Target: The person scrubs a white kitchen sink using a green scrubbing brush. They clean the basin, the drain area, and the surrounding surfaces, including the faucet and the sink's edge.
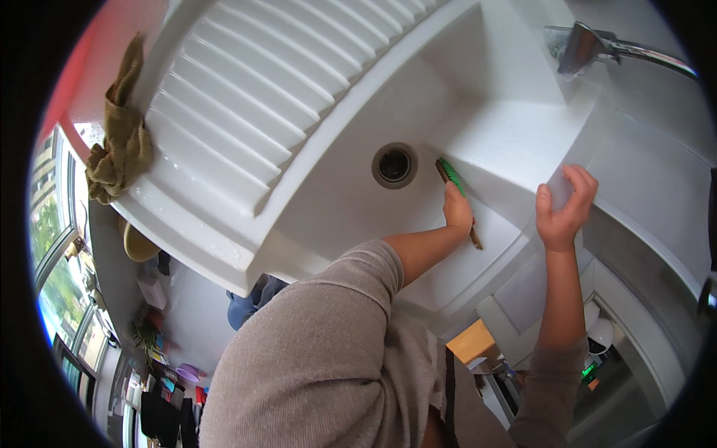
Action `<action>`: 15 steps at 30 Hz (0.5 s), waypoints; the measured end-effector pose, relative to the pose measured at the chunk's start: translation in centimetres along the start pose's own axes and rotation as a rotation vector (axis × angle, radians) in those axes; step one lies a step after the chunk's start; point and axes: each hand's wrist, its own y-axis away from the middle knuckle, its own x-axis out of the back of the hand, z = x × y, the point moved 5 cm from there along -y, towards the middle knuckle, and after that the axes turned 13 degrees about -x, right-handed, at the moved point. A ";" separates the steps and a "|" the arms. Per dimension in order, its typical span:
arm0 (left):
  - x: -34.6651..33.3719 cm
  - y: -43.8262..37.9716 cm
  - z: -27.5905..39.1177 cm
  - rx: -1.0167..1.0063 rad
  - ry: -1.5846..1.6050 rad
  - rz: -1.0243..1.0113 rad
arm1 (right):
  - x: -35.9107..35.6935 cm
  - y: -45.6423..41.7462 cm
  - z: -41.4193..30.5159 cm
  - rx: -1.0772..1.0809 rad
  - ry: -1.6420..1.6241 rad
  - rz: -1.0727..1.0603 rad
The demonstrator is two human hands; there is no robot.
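Note:
A white sink basin (347, 168) with a round drain (394, 164) lies before me. My left hand (459, 210) reaches into it, closed on a scrubbing brush with green bristles (451, 175) and a brown back and handle. The bristles face the basin's side wall, to the right of the drain. My right hand (567, 208) is at the sink's right rim, its fingers curled and apart from the thumb, with nothing seen in it.
A ribbed washboard surface (252, 106) adjoins the basin. A brown-green cloth (120, 145) hangs over the far left edge. A chrome faucet (594, 47) juts in at the upper right. A yellowish basin (140, 243) is below the left edge.

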 end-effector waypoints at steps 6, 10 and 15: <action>3.6 1.9 1.6 -0.026 -0.323 -0.216 | -0.3 -0.4 -1.5 0.101 0.055 0.105; 3.4 4.6 3.2 -0.142 -0.564 -0.361 | 1.2 0.4 -0.8 0.065 0.232 0.087; 7.0 2.7 9.6 -0.351 -0.776 -0.467 | -2.9 1.2 -5.0 -0.247 0.113 0.233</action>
